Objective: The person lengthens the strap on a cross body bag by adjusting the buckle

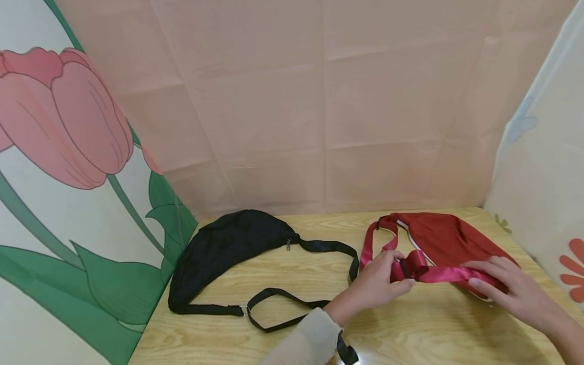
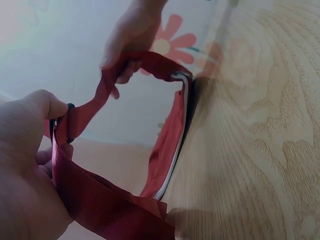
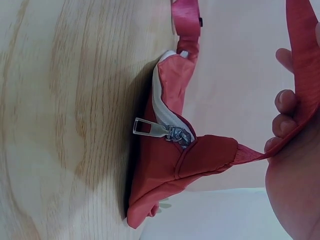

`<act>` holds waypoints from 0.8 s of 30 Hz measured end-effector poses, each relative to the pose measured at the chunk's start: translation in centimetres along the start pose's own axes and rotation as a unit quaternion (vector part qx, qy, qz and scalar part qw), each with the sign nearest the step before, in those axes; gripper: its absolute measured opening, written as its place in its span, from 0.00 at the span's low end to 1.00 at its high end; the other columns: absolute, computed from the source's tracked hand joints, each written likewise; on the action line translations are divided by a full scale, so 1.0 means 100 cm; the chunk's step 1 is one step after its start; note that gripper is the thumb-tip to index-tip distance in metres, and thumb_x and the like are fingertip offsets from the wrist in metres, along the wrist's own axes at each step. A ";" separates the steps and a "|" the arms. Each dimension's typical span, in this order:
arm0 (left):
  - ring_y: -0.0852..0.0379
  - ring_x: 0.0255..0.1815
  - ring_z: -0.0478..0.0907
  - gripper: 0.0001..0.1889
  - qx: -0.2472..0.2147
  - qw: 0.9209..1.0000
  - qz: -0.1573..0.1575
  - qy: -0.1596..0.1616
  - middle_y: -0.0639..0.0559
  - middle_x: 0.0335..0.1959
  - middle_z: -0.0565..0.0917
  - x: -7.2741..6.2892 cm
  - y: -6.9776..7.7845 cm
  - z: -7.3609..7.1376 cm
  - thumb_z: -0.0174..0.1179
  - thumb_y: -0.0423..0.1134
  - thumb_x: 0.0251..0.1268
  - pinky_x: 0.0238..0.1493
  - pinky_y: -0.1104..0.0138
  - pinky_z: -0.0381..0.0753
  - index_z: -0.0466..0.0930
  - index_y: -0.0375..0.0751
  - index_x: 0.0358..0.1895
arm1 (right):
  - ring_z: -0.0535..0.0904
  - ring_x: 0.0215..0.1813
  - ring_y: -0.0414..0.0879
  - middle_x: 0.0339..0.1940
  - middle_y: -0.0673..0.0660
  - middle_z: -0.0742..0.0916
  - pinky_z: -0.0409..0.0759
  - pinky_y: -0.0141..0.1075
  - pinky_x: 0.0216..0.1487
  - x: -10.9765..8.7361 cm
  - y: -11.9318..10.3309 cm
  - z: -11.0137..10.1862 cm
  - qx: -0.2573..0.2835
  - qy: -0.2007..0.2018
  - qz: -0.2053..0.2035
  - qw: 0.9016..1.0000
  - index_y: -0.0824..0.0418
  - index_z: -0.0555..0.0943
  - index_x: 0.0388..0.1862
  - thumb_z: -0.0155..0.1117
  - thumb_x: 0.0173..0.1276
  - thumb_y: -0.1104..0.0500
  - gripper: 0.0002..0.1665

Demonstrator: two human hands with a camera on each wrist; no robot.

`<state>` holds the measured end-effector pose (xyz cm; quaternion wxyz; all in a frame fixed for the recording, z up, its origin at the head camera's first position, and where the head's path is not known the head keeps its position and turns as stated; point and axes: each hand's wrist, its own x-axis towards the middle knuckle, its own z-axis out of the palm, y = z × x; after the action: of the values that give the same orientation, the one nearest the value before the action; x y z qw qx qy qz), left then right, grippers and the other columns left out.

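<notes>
A red waist bag with a white zipper lies at the back right of the table, its shiny strap lifted in front of it. My left hand pinches that strap at a black slider buckle, where the webbing loops over. Farther right, my right hand holds the strap close to the bag's end; its fingers curl round the webbing in the right wrist view. A metal zipper pull hangs from the bag there. Between the two hands the strap runs nearly straight.
Left of the hands lies a black waist bag, its black strap looped toward the front and passing behind my left forearm. A black buckle end shows at the table's front. Pink and patterned sheets enclose the wooden table.
</notes>
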<state>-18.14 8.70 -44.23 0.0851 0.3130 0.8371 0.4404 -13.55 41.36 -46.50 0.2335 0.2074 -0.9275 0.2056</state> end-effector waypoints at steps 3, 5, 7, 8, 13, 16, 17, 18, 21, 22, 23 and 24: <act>0.74 0.46 0.72 0.28 -0.003 1.000 0.000 0.002 0.63 0.55 0.76 -0.001 0.000 0.000 0.67 0.50 0.68 0.43 0.79 0.76 0.67 0.53 0.67 | 0.64 0.45 0.27 0.40 0.37 0.78 0.64 0.26 0.38 -0.001 0.002 0.000 -0.002 -0.004 0.011 1.000 0.47 0.85 0.52 0.78 0.57 0.60 0.23; 0.74 0.46 0.73 0.28 -0.003 1.000 0.001 0.004 0.63 0.55 0.76 -0.001 0.000 0.000 0.67 0.50 0.68 0.43 0.79 0.75 0.67 0.53 0.67 | 0.64 0.45 0.27 0.40 0.37 0.77 0.64 0.26 0.38 -0.002 0.003 0.000 -0.003 -0.005 0.014 1.000 0.47 0.85 0.52 0.78 0.58 0.60 0.23; 0.74 0.46 0.73 0.28 0.003 1.000 0.005 0.006 0.64 0.54 0.76 -0.001 0.000 0.000 0.67 0.50 0.68 0.43 0.79 0.75 0.68 0.53 0.67 | 0.64 0.45 0.27 0.40 0.37 0.77 0.64 0.26 0.38 -0.002 0.003 0.000 -0.004 -0.006 0.013 1.000 0.47 0.85 0.52 0.78 0.58 0.60 0.23; 0.74 0.46 0.72 0.28 0.003 1.000 0.005 0.007 0.64 0.54 0.76 0.000 0.000 0.001 0.67 0.50 0.67 0.43 0.79 0.75 0.68 0.53 0.67 | 0.64 0.44 0.27 0.40 0.37 0.77 0.64 0.26 0.38 -0.002 0.004 0.000 -0.003 -0.005 0.012 1.000 0.47 0.85 0.52 0.78 0.58 0.60 0.23; 0.74 0.45 0.73 0.28 -0.001 1.000 0.006 0.008 0.63 0.54 0.76 0.000 0.000 0.001 0.67 0.50 0.67 0.42 0.80 0.75 0.68 0.53 0.66 | 0.64 0.44 0.27 0.39 0.37 0.77 0.63 0.26 0.37 -0.002 0.005 0.000 0.001 0.001 0.007 1.000 0.48 0.85 0.52 0.79 0.57 0.61 0.23; 0.74 0.45 0.73 0.28 -0.003 1.000 0.005 0.008 0.63 0.54 0.76 0.000 0.000 0.001 0.67 0.49 0.67 0.42 0.80 0.75 0.68 0.53 0.66 | 0.64 0.43 0.28 0.39 0.37 0.77 0.63 0.26 0.37 -0.003 0.006 0.000 0.002 0.002 0.006 1.000 0.48 0.85 0.52 0.79 0.56 0.62 0.23; 0.74 0.45 0.73 0.28 -0.005 1.000 0.004 0.008 0.63 0.54 0.76 0.000 0.000 0.001 0.67 0.49 0.67 0.42 0.79 0.76 0.68 0.53 0.66 | 0.64 0.43 0.27 0.38 0.37 0.77 0.63 0.26 0.36 -0.003 0.006 0.000 0.002 0.001 0.007 1.000 0.48 0.85 0.52 0.79 0.56 0.61 0.23; 0.74 0.45 0.73 0.28 -0.005 1.000 0.003 0.008 0.63 0.54 0.76 0.000 -0.001 0.001 0.67 0.50 0.67 0.42 0.79 0.76 0.68 0.53 0.66 | 0.64 0.44 0.28 0.39 0.37 0.77 0.63 0.26 0.37 -0.003 0.007 0.000 0.002 0.001 0.008 1.000 0.48 0.85 0.52 0.79 0.56 0.61 0.23; 0.74 0.45 0.73 0.28 -0.002 1.000 0.002 0.009 0.64 0.54 0.76 0.000 -0.001 0.001 0.67 0.50 0.67 0.42 0.79 0.76 0.68 0.53 0.66 | 0.64 0.44 0.28 0.39 0.37 0.77 0.63 0.26 0.37 -0.003 0.007 -0.001 0.004 -0.002 0.010 1.000 0.47 0.85 0.52 0.78 0.57 0.61 0.23; 0.74 0.45 0.73 0.28 -0.003 1.000 0.001 0.009 0.64 0.54 0.76 0.000 -0.001 0.001 0.67 0.50 0.67 0.42 0.79 0.76 0.68 0.53 0.66 | 0.64 0.44 0.28 0.39 0.37 0.78 0.63 0.27 0.37 -0.003 0.007 -0.001 0.003 -0.003 0.011 1.000 0.47 0.85 0.52 0.78 0.58 0.61 0.23; 0.74 0.45 0.73 0.28 -0.004 1.000 0.000 0.009 0.64 0.55 0.76 0.000 -0.001 0.001 0.67 0.50 0.67 0.42 0.79 0.76 0.68 0.54 0.66 | 0.64 0.44 0.28 0.39 0.37 0.78 0.62 0.27 0.38 -0.003 0.006 -0.001 0.004 -0.003 0.012 1.000 0.47 0.85 0.52 0.77 0.58 0.61 0.23; 0.74 0.45 0.73 0.28 -0.004 1.000 0.000 0.009 0.64 0.55 0.76 0.000 -0.002 0.001 0.67 0.50 0.67 0.42 0.79 0.76 0.68 0.54 0.66 | 0.64 0.44 0.28 0.39 0.37 0.78 0.62 0.27 0.38 -0.003 0.006 -0.001 0.006 -0.002 0.014 1.000 0.47 0.85 0.53 0.77 0.58 0.61 0.23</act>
<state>-18.14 8.73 -44.44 0.0782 0.3090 0.8362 0.4463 -13.55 42.01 -46.76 0.2274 0.1958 -0.9295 0.2142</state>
